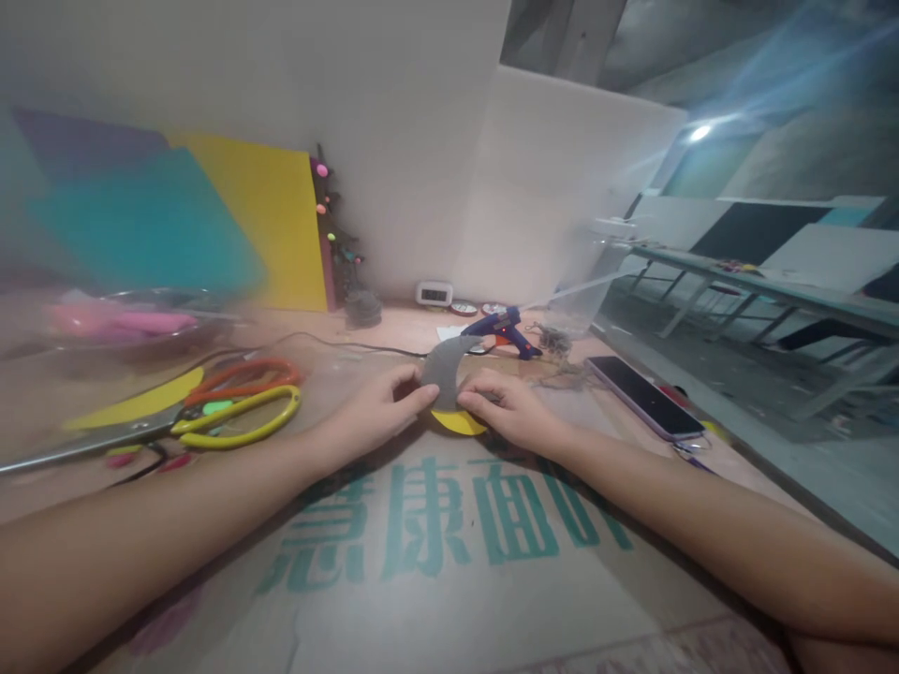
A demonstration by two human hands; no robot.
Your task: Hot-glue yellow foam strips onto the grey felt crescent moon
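Note:
Between my two hands is a grey crescent-shaped cutout (449, 370) with its curved tip pointing up and to the right. A yellow piece (460, 423) shows below its lower edge; whether the two are joined I cannot tell. My left hand (393, 402) pinches the cutout's left edge between thumb and fingers. On the lower right edge, my right hand (509, 407) pinches it the same way. Just behind the cutout, a blue glue gun (502, 326) with a small red light rests on the table. Scissors (239, 417) with yellow and orange handles lie left of my left hand.
A phone (644, 398) lies near the table's right edge. At the back stand a small digital clock (434, 294) and a decorated miniature tree (351, 253). Coloured sheets (281, 225) lean at the left, behind a bowl with pink items (151, 323). A dark cord (337, 344) crosses the table.

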